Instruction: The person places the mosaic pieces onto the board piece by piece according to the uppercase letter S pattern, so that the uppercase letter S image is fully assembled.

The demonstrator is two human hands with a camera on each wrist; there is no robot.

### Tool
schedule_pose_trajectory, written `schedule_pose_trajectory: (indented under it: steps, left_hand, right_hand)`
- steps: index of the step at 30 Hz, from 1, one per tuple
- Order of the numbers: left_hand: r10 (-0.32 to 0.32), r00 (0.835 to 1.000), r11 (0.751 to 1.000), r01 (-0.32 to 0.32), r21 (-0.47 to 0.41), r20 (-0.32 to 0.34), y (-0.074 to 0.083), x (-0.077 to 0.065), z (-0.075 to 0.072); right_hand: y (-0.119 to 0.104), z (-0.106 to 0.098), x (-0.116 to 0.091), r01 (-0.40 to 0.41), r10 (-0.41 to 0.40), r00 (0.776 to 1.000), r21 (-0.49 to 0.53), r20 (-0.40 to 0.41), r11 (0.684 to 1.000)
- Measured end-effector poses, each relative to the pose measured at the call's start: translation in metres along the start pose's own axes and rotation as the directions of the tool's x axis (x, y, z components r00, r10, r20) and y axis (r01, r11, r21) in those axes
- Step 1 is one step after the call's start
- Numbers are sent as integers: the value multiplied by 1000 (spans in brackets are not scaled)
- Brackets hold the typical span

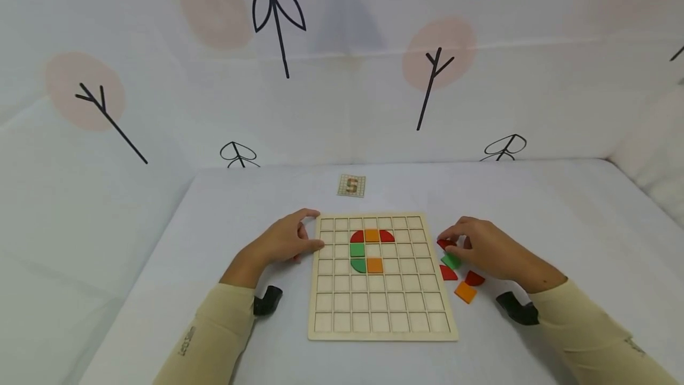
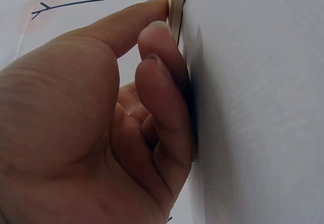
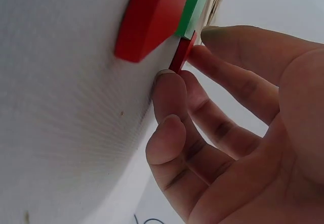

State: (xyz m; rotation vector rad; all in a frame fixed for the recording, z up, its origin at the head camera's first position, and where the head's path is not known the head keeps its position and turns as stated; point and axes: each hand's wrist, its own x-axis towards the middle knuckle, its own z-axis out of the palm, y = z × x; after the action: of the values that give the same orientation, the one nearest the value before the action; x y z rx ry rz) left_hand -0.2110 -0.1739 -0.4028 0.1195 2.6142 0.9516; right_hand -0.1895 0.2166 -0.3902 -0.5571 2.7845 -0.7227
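A wooden grid board (image 1: 369,302) lies flat in the middle, with red and green quarter-circle pieces and orange and green squares set in several of its cells. My left hand (image 1: 291,236) rests at the board's left side, thumb and index fingertip against its edge. In the left wrist view the thumb meets the board's edge (image 2: 175,6) while other fingers curl loosely. Right of the board, my right hand (image 1: 481,245) pinches a red quarter-circle piece (image 1: 443,243) between thumb and fingers, low over the cloth. The right wrist view shows this red piece (image 3: 182,54) at the fingertips.
Close by the right hand lie loose pieces: a green one (image 1: 451,262), a red quarter circle (image 1: 448,273), another red one (image 1: 474,278) and an orange square (image 1: 466,292). A small pattern card (image 1: 351,186) sits behind the board. White cloth (image 1: 256,195) covers the table.
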Motion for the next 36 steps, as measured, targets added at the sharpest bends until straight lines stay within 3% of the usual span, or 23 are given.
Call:
schedule_pose_trajectory:
  steps: [36]
  left_hand:
    - [9, 1000, 1000, -9, 3, 3, 0, 0, 0]
  right_hand:
    - [4, -3, -2, 37, -37, 999, -26, 22, 999]
